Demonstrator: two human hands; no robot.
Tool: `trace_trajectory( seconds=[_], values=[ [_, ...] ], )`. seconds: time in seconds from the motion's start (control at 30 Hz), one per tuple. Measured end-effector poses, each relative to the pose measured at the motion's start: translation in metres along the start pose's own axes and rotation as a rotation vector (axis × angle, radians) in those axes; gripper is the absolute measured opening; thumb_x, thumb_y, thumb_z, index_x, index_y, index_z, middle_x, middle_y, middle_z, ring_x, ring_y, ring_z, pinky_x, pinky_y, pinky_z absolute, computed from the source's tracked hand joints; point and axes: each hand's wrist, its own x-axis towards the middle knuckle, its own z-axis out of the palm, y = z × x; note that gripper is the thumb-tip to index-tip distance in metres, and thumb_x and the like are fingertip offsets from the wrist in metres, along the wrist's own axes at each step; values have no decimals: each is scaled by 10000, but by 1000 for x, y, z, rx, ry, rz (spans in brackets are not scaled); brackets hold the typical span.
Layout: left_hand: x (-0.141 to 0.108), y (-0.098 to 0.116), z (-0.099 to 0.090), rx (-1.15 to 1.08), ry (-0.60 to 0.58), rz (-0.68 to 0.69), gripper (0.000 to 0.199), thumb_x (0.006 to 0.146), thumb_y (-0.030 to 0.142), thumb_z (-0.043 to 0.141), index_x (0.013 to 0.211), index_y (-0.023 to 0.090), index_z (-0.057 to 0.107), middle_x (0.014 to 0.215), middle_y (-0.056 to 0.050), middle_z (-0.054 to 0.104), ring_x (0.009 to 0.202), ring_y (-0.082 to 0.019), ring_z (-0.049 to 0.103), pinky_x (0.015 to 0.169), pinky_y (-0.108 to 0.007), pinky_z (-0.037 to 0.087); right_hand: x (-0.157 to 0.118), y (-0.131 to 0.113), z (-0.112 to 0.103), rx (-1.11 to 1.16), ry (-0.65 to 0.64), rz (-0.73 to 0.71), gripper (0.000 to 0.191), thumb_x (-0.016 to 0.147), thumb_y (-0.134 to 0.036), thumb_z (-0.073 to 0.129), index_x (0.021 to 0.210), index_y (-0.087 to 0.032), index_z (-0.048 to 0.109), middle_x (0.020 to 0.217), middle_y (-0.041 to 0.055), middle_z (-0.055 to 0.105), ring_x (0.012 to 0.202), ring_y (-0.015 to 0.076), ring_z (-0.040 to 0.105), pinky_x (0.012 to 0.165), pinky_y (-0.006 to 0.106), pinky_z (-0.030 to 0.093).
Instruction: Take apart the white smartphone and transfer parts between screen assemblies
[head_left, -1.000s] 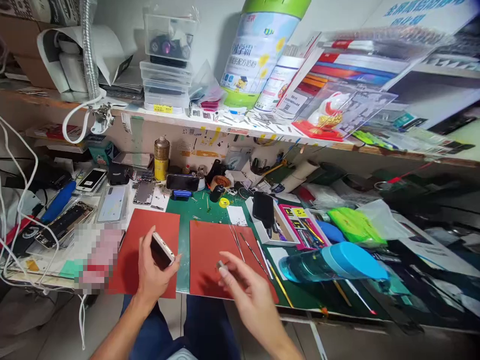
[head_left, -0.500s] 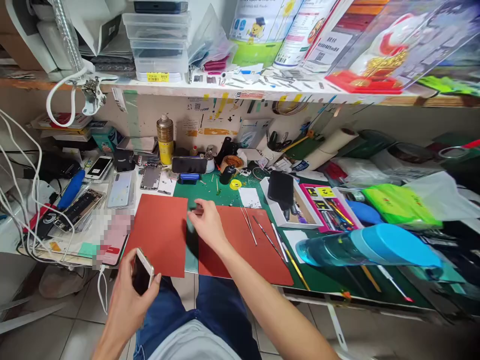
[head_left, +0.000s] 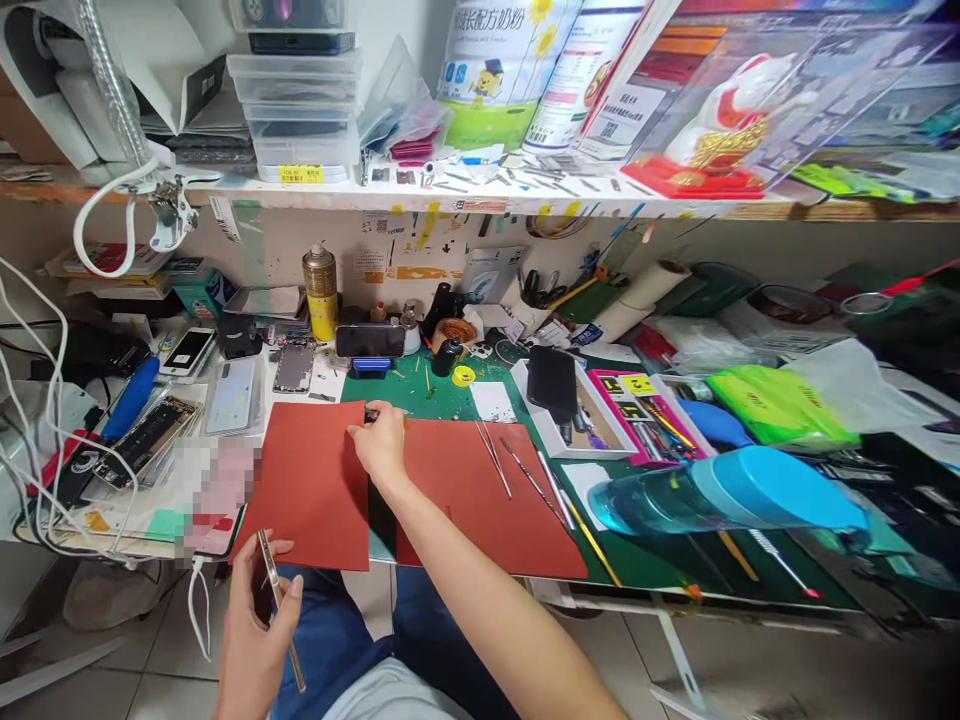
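My left hand (head_left: 259, 625) grips a smartphone (head_left: 281, 610) at the bench's front edge, its thin gold-coloured side turned toward me. My right hand (head_left: 379, 445) reaches over the inner edge of the left red mat (head_left: 307, 490). Its fingers are closed, with a small dark thing (head_left: 370, 415) at the tips that I cannot make out. A second red mat (head_left: 480, 510) lies to the right across a narrow gap. Tweezers (head_left: 495, 460) and a thin metal tool (head_left: 532, 480) rest on it.
A blue water bottle (head_left: 727, 495) lies on the right, below a white box (head_left: 600, 435) of tools. Charging cables (head_left: 56, 400) and phone parts crowd the left. Another phone (head_left: 370, 341) stands on a blue holder at the back. A loaded shelf (head_left: 420, 200) overhangs the bench.
The phone in my left hand has turned from showing its dark screen to edge-on, and that hand sits lower. My right hand has shifted left toward the left mat's edge.
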Motion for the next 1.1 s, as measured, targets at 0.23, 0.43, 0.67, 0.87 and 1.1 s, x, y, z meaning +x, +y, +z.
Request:
trace_trajectory(
  seconds=[0.23, 0.43, 0.67, 0.87, 1.1],
  values=[
    [-3, -1, 9, 36, 26, 9, 668, 881, 615, 701, 1408, 252, 508, 1289, -119, 679, 1157, -315, 659, 931, -442, 538, -3, 2, -8, 42, 33, -107, 378, 757, -89, 667, 1119, -196, 663, 1124, 77, 608, 799, 191, 659, 888, 346, 546],
    [-18, 11, 30, 39, 24, 36, 617, 919, 601, 651, 1409, 253, 509, 1223, -96, 690, 937, -237, 673, 880, -403, 522, 7, 21, -30, 4, 71, -109, 387, 727, -87, 692, 1108, -156, 674, 1074, 86, 589, 747, 203, 647, 880, 379, 544],
    [-18, 11, 34, 45, 25, 10, 669, 920, 633, 630, 1442, 244, 473, 1242, -110, 681, 1031, -268, 682, 965, -449, 514, 5, 25, -28, -19, 50, -160, 332, 771, -98, 659, 1097, -155, 686, 1138, 119, 591, 722, 197, 647, 837, 385, 558],
    [-18, 8, 30, 69, 5, 4, 667, 899, 656, 633, 1414, 255, 494, 1279, -117, 684, 1147, -311, 679, 1015, -491, 522, -2, 22, -41, -22, 66, -213, 310, 828, -151, 657, 1137, -166, 683, 1148, 122, 603, 852, 230, 677, 884, 404, 571],
    [-18, 22, 10, 108, 71, -52, 713, 867, 695, 657, 1426, 282, 497, 1249, -112, 694, 1152, -352, 679, 1008, -540, 549, -47, 49, -101, 41, 70, -225, 344, 1032, -470, 503, 1133, -209, 703, 1144, 134, 647, 970, 276, 722, 862, 437, 612]
  ],
)
